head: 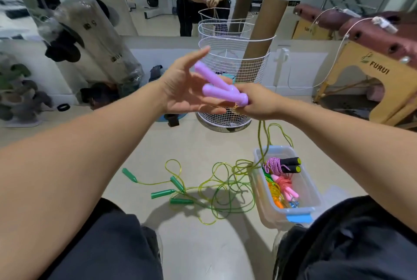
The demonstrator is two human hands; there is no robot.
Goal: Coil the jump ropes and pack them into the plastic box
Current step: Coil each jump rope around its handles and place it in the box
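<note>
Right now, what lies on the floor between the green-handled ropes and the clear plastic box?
Head view: only tangled yellow-green rope loops between the green handles and the clear plastic box.

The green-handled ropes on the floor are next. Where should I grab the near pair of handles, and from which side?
Judging by their pose, take the green handles at mid-body, from above. They lie flat on the floor, nearly parallel, thick ends pointing left, so one pinch might gather both. The tangled yellow-green cord trails right toward the plastic box; avoid that side. The left hand is free.
</note>
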